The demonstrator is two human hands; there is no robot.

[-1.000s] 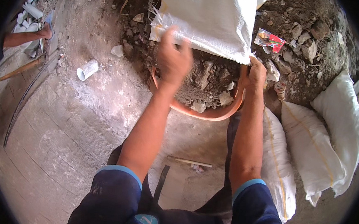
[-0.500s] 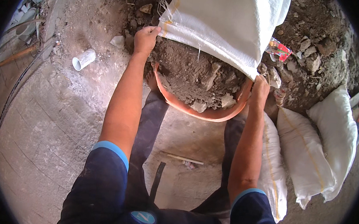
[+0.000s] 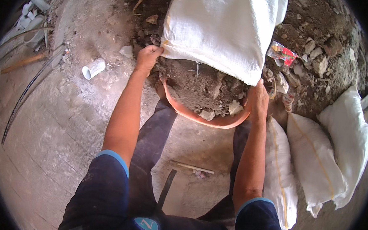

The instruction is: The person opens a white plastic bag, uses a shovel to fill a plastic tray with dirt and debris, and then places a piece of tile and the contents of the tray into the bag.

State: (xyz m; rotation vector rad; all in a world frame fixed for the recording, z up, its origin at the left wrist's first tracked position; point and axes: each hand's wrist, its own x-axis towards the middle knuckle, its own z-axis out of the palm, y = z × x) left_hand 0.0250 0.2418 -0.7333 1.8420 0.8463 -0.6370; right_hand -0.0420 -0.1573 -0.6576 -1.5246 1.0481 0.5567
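A white woven sack (image 3: 218, 30) lies over the far part of an orange basin (image 3: 211, 122) heaped with dark soil and rubble (image 3: 190, 88). My left hand (image 3: 147, 58) pinches the near left corner of the sack's hem. At the near right corner, my right hand (image 3: 258, 98) grips the hem with its thumb up, close against the basin's right side. The hem stretches between both hands across the soil. The basin's far rim is hidden under the sack.
Several filled white sacks (image 3: 312, 148) lie at the right. Loose soil and stones (image 3: 318, 55) spread behind, with a red wrapper (image 3: 286, 54). A short white pipe (image 3: 93, 68) is on the left floor, near a black hose (image 3: 25, 92). A stick (image 3: 191, 166) lies between my legs.
The sack's hem has come nearer and lower over the soil, covering more of the basin. Both hands have moved slightly down with it, keeping their grip.
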